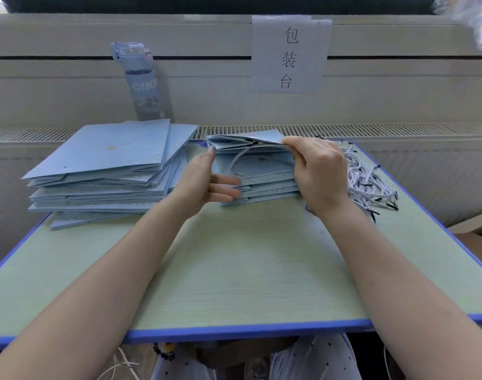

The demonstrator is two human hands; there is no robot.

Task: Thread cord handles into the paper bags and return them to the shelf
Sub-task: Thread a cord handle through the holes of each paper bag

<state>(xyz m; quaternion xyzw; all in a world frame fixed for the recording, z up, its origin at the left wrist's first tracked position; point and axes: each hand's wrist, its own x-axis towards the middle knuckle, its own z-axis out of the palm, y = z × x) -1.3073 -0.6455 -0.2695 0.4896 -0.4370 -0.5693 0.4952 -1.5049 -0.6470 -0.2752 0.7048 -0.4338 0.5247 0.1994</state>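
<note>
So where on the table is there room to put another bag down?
The near half of the table is bare, from the front blue edge up to the stacks. The back is crowded: big bag stack left, small stack, left hand and right hand pinching the top bag in the middle, cord pile right.

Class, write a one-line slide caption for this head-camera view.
Right hand pinches the top edge of a light-blue paper bag, left hand beside it; cord handles lie heaped to the right.
</note>
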